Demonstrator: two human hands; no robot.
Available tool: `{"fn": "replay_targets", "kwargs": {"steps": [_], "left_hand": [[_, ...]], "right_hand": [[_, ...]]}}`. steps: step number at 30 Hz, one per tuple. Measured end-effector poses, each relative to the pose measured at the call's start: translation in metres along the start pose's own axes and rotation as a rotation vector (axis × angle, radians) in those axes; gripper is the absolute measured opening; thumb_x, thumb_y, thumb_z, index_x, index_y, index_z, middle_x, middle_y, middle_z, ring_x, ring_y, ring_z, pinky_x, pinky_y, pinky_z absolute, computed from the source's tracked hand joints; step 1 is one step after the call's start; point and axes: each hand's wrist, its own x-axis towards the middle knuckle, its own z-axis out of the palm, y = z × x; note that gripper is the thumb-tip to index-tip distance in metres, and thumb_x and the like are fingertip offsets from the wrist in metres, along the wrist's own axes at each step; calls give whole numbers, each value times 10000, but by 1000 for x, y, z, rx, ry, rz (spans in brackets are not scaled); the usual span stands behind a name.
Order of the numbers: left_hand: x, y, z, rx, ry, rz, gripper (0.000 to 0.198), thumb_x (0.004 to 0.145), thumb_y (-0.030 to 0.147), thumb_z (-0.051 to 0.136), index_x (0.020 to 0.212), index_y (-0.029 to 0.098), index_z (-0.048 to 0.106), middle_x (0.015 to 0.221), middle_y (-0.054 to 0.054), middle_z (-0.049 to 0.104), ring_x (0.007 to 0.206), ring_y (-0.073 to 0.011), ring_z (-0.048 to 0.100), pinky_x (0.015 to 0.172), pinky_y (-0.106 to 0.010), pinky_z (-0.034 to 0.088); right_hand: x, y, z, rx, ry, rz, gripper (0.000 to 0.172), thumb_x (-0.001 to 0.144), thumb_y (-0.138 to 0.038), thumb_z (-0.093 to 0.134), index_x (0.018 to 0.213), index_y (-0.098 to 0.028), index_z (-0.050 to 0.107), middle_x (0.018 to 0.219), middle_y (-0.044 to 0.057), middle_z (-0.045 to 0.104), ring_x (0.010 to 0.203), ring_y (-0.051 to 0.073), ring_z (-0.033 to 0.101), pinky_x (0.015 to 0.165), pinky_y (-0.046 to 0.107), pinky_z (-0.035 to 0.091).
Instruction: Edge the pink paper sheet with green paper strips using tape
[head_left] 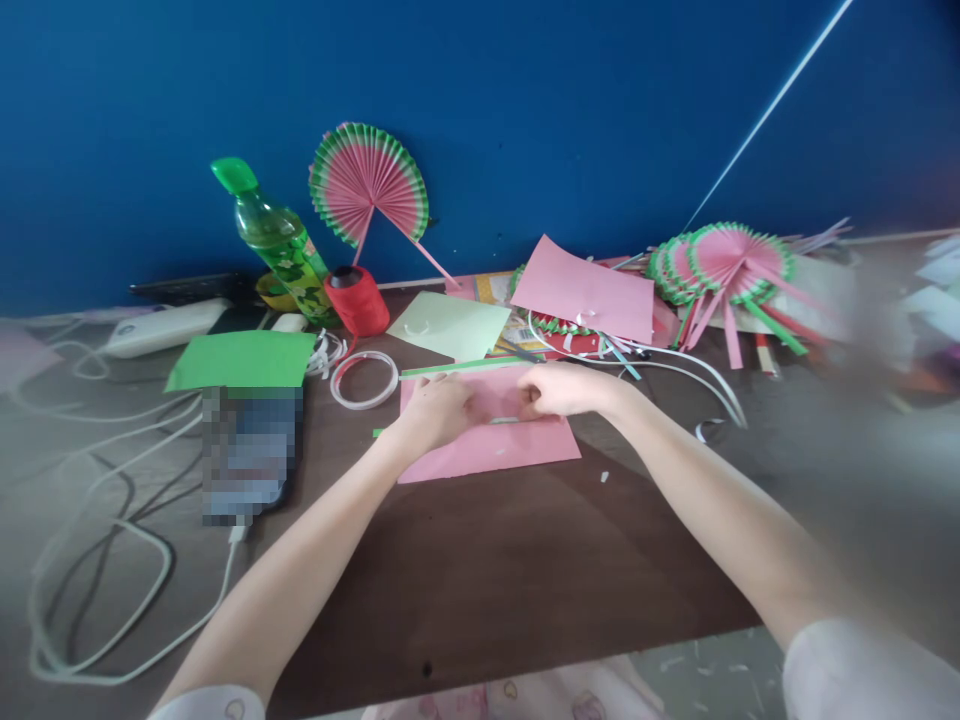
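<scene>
Pink paper (487,455) with a green strip (450,368) along its far edge lies on the table before me. Across it runs a thin, pale strip (504,420), showing in the gap between my hands; a bit of green (379,433) sticks out on the left. My left hand (444,405) rests on the paper, fingers curled down at the strip. Facing it, my right hand (556,390) has its fingers pinched together at the strip's right part. Both sets of fingertips are partly hidden and slightly blurred.
Behind are a roll of tape (364,380), red thread spool (357,300), green bottle (281,245), pale green paper (450,322) and pink sheet (585,290). Folded paper fans (739,262) lie right; another fan (371,180) leans on the wall. A phone (255,455) and cables (161,550) lie left.
</scene>
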Motion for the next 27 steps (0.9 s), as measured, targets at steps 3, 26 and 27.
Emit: {"fn": "replay_targets", "kwargs": {"steps": [3, 26, 27], "left_hand": [[-1, -2, -3, -12, -17, 24, 247, 819, 364, 458, 753, 173, 601, 896, -90, 602, 945, -275, 547, 805, -393, 382], [-7, -2, -1, -38, 58, -40, 365, 779, 499, 504, 815, 155, 620, 915, -119, 629, 902, -287, 566, 756, -388, 406], [-7, -2, -1, -50, 60, -48, 374, 781, 501, 501, 812, 149, 623, 916, -126, 629, 903, -288, 567, 752, -384, 406]], "right_hand": [[0, -1, 0, -6, 3, 3, 98, 707, -280, 571, 674, -189, 553, 586, -11, 562, 554, 120, 504, 512, 261, 319], [-5, 9, -5, 83, 87, -4, 128, 662, -166, 526, 748, -177, 621, 705, 19, 641, 627, 128, 554, 546, 237, 359], [-4, 10, -5, 112, 113, -37, 141, 669, -175, 532, 774, -182, 626, 764, 20, 652, 671, 130, 563, 568, 233, 368]]}}
